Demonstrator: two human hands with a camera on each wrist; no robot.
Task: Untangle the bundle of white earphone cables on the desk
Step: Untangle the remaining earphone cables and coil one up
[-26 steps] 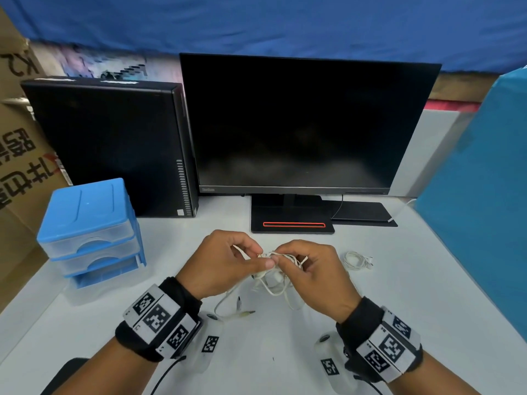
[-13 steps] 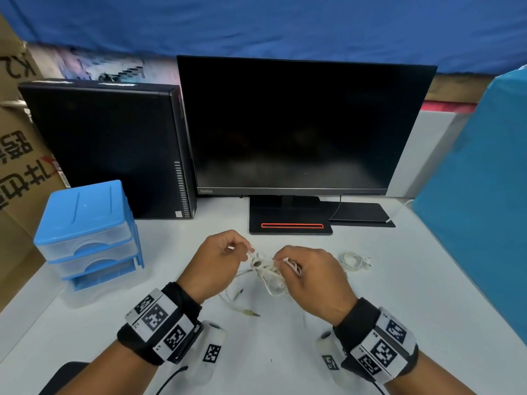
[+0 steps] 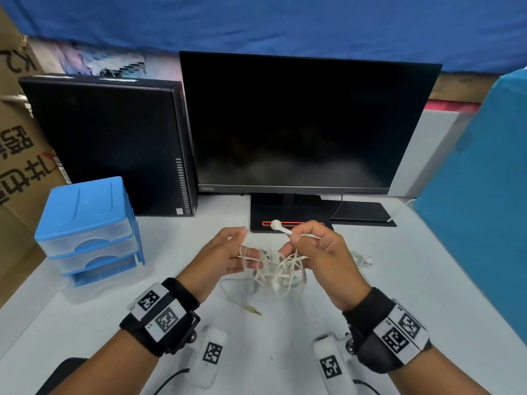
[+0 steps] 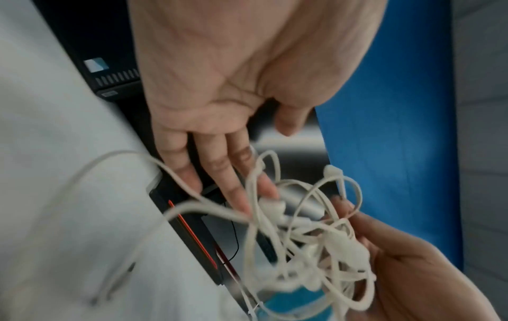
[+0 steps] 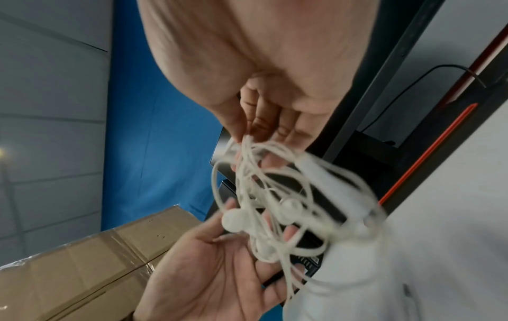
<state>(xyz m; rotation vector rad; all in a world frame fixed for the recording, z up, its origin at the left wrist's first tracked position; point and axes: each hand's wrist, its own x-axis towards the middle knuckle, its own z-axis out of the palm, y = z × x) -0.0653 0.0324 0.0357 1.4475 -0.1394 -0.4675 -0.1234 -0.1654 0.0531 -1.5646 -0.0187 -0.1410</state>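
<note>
Cable bundle held above the desk, mid-width, toward its near edge. Right hand pinches an earbud — bud pointing far-left. Left hand, fingers straight and spread, carries loops; plug lies pointing right.

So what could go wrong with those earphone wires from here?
The right hand pinches one earbud lifted clear while the tangle hangs between both hands; pulling hard might tighten knots rather than free them. Loops drape over the left hand's straight fingers and could slip off. The plug trails on the desk and may snag.
</note>
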